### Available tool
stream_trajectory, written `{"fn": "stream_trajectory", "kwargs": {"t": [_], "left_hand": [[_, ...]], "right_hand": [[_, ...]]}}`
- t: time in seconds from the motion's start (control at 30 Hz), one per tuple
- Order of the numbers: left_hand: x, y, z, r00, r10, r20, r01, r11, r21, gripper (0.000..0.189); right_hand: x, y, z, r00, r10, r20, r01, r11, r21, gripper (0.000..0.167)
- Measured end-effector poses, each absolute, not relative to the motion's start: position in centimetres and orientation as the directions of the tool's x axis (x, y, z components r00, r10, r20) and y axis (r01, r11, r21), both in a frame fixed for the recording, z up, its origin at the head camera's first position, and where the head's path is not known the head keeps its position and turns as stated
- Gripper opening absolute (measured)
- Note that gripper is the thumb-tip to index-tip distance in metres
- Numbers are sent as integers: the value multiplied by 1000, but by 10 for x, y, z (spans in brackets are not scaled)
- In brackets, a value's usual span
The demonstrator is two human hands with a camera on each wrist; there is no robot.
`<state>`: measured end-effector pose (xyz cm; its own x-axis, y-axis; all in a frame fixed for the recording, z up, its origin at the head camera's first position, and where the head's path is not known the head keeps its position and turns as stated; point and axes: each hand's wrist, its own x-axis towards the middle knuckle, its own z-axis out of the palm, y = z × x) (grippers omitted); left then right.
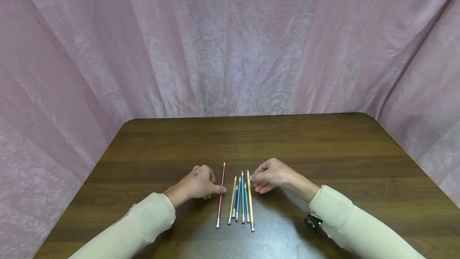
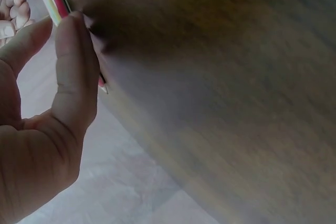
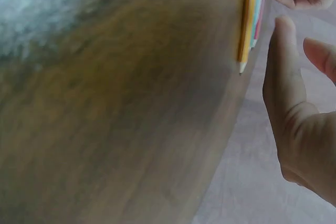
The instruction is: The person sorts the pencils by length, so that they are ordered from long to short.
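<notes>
A red pencil (image 1: 220, 208) lies at the left of a loose row of pencils, point away from the person and eraser end near. My left hand (image 1: 199, 182) is at it, the thumb reaching across its middle and the index finger on its left side, with a gap between the fingertips. On the row's right edge lies a yellow-and-white pencil (image 1: 250, 201); my right hand (image 1: 271, 174) is beside its upper part, thumb tip close to it. The right wrist view shows that thumb and index finger (image 3: 286, 40) apart. Between these pencils lie several blue and teal pencils (image 1: 242, 199) and a yellow one (image 1: 232, 202).
The brown wooden table (image 1: 172, 139) has rounded far corners. Behind and at both sides hangs a pink velvety curtain (image 1: 230, 43). Pale sleeves (image 1: 151, 215) cover the forearms, and a black wrist device (image 1: 313, 221) hangs under the right wrist.
</notes>
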<state>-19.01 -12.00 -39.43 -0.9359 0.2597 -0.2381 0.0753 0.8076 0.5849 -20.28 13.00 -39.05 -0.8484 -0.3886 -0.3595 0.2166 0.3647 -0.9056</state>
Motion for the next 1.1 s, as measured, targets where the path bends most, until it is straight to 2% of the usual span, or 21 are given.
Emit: {"fn": "stream_trajectory", "kwargs": {"t": [0.27, 0.7, 0.97, 1.1], "left_hand": [[-195, -117, -399, -928, 253, -273, 35, 789, 614, 34], [-197, -114, -403, -914, 269, -304, -8, 737, 676, 30], [-197, -112, -402, -903, 280, -325, -34, 708, 705, 22], [-197, -112, -403, -903, 277, -328, -49, 694, 719, 21]], "right_hand": [[-207, 126, -403, -829, -369, -421, 283, 371, -884, 16], [-205, 113, -409, -821, -318, -475, 264, 526, -809, 16], [-204, 117, -408, -790, -379, -482, 253, 515, -819, 9], [-203, 114, -408, -810, -360, -463, 222, 542, -811, 8]]}}
